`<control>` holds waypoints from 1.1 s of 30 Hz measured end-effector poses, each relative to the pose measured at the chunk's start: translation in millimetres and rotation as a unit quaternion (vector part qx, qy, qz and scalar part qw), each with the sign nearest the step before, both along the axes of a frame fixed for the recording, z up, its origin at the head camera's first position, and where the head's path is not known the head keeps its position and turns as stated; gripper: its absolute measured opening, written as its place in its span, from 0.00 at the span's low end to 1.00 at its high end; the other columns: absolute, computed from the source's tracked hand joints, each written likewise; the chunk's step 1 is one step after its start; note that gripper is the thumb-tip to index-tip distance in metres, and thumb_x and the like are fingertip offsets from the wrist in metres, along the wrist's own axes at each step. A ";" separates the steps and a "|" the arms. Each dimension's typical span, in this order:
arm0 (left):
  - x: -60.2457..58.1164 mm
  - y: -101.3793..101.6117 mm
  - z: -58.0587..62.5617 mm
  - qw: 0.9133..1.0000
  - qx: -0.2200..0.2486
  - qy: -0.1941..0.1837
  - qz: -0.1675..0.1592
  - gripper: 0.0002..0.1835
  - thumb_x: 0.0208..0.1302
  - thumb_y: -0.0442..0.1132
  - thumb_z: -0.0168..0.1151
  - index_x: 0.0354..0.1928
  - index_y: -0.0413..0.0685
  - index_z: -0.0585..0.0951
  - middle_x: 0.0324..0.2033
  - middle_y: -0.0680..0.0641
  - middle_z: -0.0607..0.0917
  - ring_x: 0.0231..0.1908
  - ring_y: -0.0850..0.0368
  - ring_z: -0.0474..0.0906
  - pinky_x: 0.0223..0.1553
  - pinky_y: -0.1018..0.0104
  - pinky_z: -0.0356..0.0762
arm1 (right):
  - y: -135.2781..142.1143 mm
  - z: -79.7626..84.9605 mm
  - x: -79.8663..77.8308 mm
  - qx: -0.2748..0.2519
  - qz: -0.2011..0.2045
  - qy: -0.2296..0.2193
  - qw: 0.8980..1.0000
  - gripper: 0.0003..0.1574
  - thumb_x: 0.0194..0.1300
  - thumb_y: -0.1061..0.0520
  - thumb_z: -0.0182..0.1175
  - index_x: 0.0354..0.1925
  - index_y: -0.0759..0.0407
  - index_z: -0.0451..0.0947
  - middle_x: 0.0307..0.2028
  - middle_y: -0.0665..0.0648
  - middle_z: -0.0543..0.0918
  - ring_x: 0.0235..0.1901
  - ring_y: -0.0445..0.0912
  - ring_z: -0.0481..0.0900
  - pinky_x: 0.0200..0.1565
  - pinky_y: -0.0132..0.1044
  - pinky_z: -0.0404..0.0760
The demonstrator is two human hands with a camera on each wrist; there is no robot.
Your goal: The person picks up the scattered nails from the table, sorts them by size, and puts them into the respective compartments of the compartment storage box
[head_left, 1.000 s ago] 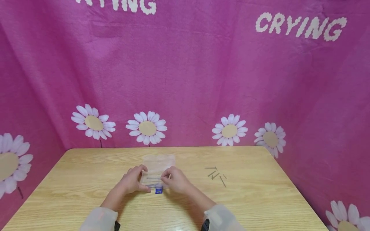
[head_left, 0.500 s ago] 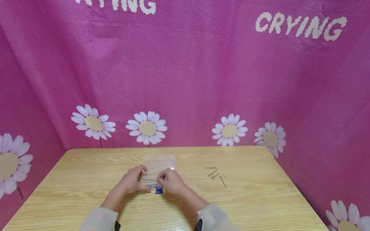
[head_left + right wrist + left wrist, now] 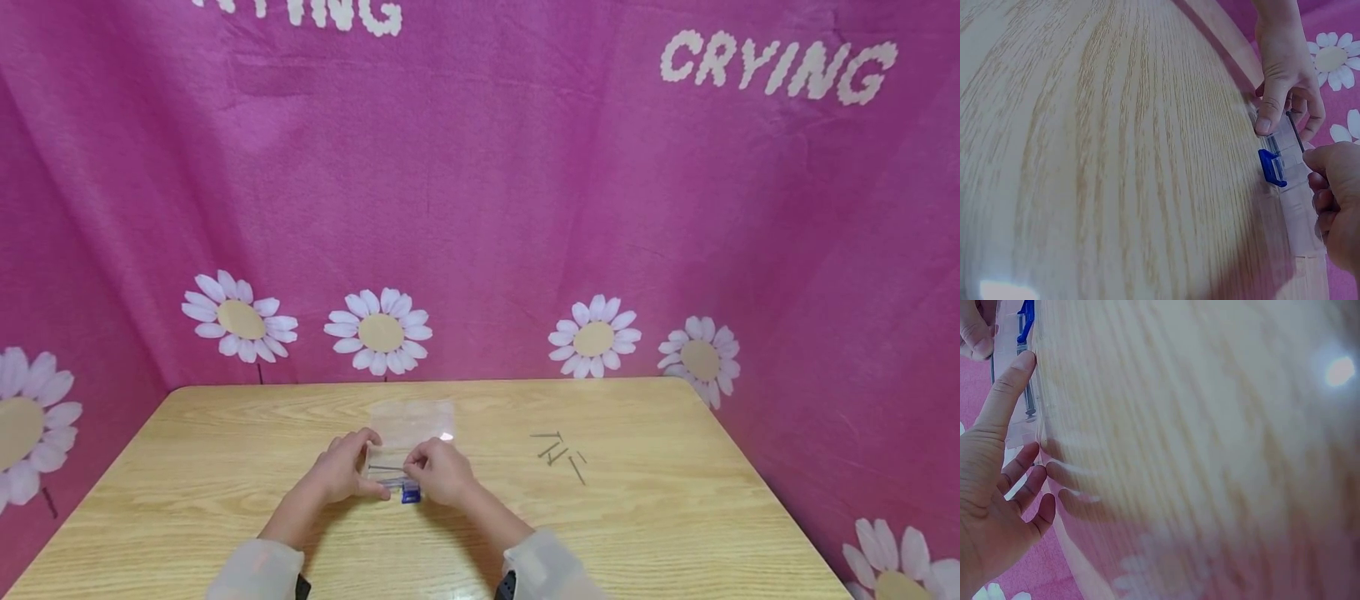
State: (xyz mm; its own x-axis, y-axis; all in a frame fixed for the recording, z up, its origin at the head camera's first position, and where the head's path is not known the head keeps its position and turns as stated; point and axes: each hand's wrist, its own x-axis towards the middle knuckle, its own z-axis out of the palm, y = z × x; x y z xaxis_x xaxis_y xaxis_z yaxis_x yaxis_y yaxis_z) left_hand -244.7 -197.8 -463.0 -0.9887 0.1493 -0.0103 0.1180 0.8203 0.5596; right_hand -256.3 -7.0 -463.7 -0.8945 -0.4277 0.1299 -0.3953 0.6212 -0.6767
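A clear plastic box with a blue latch lies on the table, its lid folded back flat behind it. My left hand grips the box's left end, thumb along the front wall and fingers toward the back. Several nails lie inside, near the front wall. Between thumb and fingertips, my right hand pinches a nail held lengthwise over the box, its head end toward the left hand. Whether that nail touches the box floor I cannot tell.
Several loose nails lie scattered on the wooden table to the right of the box. A pink cloth with daisies hangs behind the table and at its sides.
My right hand has shifted a little left and toward me, bringing the pinched nail down to the box's left end. My left hand has stayed at the box.
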 end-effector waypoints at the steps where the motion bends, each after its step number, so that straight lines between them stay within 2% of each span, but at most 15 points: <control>1: 0.2 0.0 0.1 1.000 0.000 0.000 0.000 0.40 0.32 0.53 0.80 0.50 0.51 0.71 0.42 0.48 0.76 0.45 0.50 0.68 0.47 0.48 0.67 | -0.2 -0.6 0.2 0.002 -0.002 0.004 1.000 0.07 0.60 0.57 0.61 0.29 0.57 0.83 0.21 0.46 0.76 0.20 0.34 0.67 0.25 0.27 0.68; 7: 0.4 -0.7 0.4 1.000 -0.002 0.004 -0.002 0.40 0.32 0.53 0.80 0.49 0.51 0.71 0.41 0.48 0.77 0.44 0.50 0.68 0.47 0.48 0.67 | -1.0 -3.8 -0.6 0.010 -0.008 0.019 1.000 0.06 0.59 0.55 0.61 0.29 0.56 0.83 0.22 0.45 0.75 0.21 0.33 0.67 0.26 0.26 0.67; 24: -0.5 -1.2 -0.9 1.000 0.000 0.000 -0.005 0.40 0.31 0.54 0.80 0.50 0.52 0.71 0.41 0.49 0.76 0.45 0.50 0.68 0.47 0.48 0.66 | 0.6 -3.1 -0.5 -0.004 -0.010 -0.004 1.000 0.07 0.60 0.55 0.61 0.30 0.56 0.83 0.21 0.45 0.75 0.20 0.34 0.67 0.25 0.26 0.67; 33: -1.3 -0.4 -2.1 1.000 0.005 -0.003 0.000 0.41 0.31 0.54 0.80 0.50 0.51 0.71 0.40 0.49 0.75 0.44 0.51 0.68 0.46 0.49 0.68 | 0.5 -2.9 1.3 -0.007 -0.015 -0.003 1.000 0.06 0.59 0.55 0.62 0.30 0.56 0.83 0.23 0.46 0.76 0.22 0.34 0.68 0.27 0.27 0.68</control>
